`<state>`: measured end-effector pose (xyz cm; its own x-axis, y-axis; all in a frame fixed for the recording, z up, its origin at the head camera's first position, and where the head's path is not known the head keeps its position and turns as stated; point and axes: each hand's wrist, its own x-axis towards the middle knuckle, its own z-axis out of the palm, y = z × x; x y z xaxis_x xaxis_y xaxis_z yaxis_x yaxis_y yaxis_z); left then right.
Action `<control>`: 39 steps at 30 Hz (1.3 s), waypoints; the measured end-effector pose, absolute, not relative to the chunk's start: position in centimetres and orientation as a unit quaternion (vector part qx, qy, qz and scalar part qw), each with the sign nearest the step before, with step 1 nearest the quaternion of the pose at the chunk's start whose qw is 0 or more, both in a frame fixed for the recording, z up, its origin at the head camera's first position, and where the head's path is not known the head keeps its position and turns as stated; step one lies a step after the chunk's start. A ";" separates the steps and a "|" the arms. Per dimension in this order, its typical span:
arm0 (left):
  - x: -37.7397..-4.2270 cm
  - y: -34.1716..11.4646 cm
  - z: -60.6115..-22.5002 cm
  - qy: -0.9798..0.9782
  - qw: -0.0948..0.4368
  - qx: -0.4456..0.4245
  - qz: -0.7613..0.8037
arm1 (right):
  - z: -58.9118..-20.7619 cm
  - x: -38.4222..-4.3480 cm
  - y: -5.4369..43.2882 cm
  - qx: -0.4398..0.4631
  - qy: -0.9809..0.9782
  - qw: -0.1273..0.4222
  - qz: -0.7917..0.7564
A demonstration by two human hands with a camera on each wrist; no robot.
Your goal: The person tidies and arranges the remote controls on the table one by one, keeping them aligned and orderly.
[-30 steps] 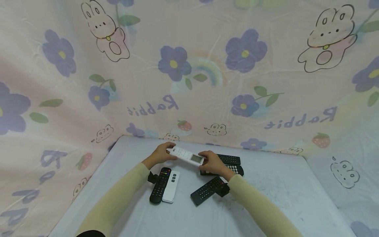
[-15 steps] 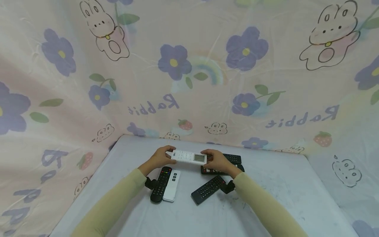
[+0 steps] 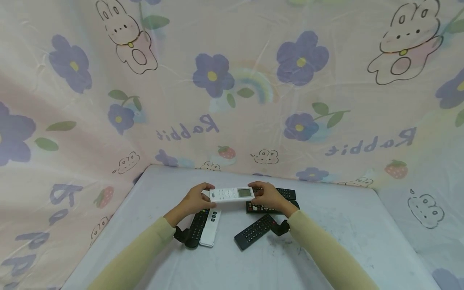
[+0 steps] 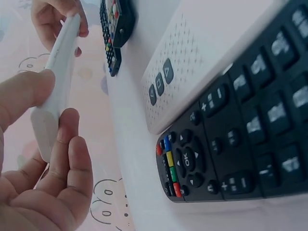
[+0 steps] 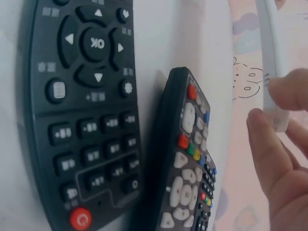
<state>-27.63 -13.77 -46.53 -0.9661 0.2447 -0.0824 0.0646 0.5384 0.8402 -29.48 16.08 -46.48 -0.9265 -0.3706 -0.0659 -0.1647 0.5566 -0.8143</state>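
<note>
A white air-conditioner remote (image 3: pixel 226 195) with a small grey screen is held up sideways between both hands, above the table. My left hand (image 3: pixel 194 200) pinches its left end; in the left wrist view the thumb lies on one side and the fingers (image 4: pixel 69 126) on the other. At the screen end, my right hand (image 3: pixel 269 196) pinches it between thumb and fingers, as the right wrist view also shows (image 5: pixel 284 144). Below the left hand lie a black remote (image 3: pixel 197 230) and a slim white remote (image 3: pixel 210 230), side by side.
A black remote (image 3: pixel 254 232) lies slanted in front of the right hand. Two more black remotes, one with pale buttons (image 5: pixel 185 192) and another behind it (image 3: pixel 288 193), lie partly hidden by that hand. Patterned cloth (image 3: pixel 253 100) rises behind the white table (image 3: pixel 337 225).
The air-conditioner remote has turned from slanting down to the right to nearly level, and sits a little further right. The left hand has lowered, now covering the black remote's top.
</note>
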 end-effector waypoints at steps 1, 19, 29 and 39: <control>-27.5 -13.8 -46.5 0.870 0.098 0.090 0.475 | -46.4 -29.4 16.1 -0.152 0.874 0.114 -0.447; -25.2 -14.1 -46.4 0.825 0.140 0.109 0.536 | -46.5 -29.4 16.4 -0.164 0.853 0.115 -0.482; -24.6 -14.0 -45.8 0.822 0.137 0.115 0.540 | -46.8 -29.5 16.5 -0.174 0.854 0.107 -0.479; -24.0 -13.7 -46.2 0.834 0.122 0.110 0.527 | -46.8 -29.5 16.1 -0.186 0.848 0.118 -0.482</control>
<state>-23.96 -13.70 -46.16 -0.9462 0.3119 -0.0865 0.0554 0.4194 0.9061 -29.45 16.06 -46.81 -0.9030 -0.4292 -0.0212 -0.2017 0.4668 -0.8610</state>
